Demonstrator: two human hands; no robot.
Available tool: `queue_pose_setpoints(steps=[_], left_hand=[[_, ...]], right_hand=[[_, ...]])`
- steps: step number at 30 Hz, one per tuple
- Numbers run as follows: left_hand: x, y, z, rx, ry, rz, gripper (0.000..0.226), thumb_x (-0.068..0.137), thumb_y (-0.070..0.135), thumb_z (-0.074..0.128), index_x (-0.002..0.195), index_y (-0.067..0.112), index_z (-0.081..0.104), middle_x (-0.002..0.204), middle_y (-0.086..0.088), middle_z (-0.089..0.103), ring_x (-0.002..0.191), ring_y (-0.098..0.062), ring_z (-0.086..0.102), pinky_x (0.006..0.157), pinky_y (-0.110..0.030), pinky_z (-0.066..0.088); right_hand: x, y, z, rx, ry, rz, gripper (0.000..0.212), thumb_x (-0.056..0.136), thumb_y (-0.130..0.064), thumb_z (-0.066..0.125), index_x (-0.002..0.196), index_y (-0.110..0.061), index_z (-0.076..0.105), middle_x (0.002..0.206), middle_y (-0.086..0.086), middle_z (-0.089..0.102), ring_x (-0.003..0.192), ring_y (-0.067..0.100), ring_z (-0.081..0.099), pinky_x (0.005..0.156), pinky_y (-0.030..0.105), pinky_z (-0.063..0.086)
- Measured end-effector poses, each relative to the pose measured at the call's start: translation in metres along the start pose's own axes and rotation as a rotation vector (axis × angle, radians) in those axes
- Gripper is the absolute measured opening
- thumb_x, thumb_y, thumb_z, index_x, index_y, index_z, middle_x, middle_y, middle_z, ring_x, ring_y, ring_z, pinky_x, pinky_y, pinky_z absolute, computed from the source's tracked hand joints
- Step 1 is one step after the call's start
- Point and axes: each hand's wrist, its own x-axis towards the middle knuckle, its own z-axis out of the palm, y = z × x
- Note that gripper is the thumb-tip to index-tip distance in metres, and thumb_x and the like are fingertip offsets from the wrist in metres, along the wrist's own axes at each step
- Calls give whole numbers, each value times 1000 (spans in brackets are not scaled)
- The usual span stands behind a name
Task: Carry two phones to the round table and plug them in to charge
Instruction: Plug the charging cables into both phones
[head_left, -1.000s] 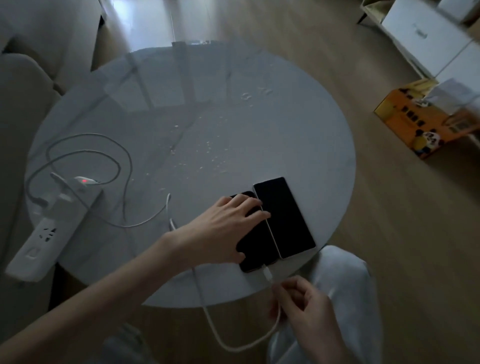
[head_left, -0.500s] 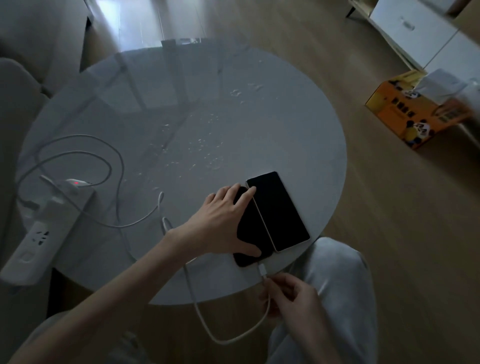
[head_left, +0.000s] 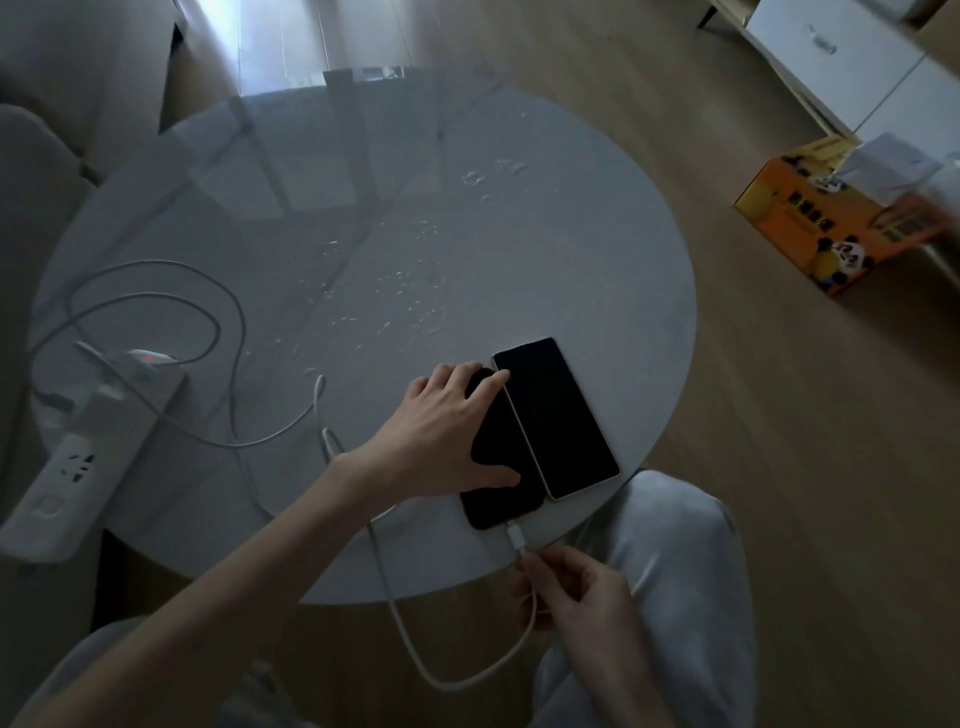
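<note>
Bare forearms, light grey trousers (head_left: 675, 571)

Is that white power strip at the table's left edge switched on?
On: a small red light glows at the far end of the white power strip.

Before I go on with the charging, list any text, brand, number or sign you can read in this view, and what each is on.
No text reads clearly.
Orange box on the floor: dark characters and a panda picture, too blurred to read.
White box at top right: a small grey mark, unreadable.
Power strip: a red light, no readable label.
Both phones, the left phone and the right phone: screens dark, nothing shown.
</note>
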Motion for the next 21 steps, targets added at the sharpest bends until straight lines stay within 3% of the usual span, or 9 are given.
queue_pose_setpoints(steps=[8,13,17,21], left_hand=[[-1,-3,6,13,13,4,114,62,78,60,152,26,14,154,-5,26,140,-27,23,114,-42,22],[-3,0,10,41,9,-2,117,60,81,59,152,25,13,155,-8,23,140,-30,21,116,-45,21],[-4,-1,9,16,23,-18,114,63,82,55,152,24,15,155,-9,25,141,-31,23,114,-48,23],[-5,-1,12,-10,59,-25,107,68,78,56,151,22,20,153,-7,29,140,-29,25,114,-48,23]], right_hand=[[-1,0,1,-145,55,-74,18,86,-29,67,69,-22,71,66,2,75,61,17,72,64,41,61],[-7,-6,1,-440,88,-281,13,81,-45,65,70,-39,64,67,-13,73,63,-3,68,59,20,57],[-11,-10,6,-690,154,-461,21,86,-46,60,69,-41,50,56,-23,53,55,-10,57,56,2,45],[-11,-12,10,-822,183,-512,20,89,-40,60,74,-32,49,64,-18,52,53,-15,43,44,2,32]])
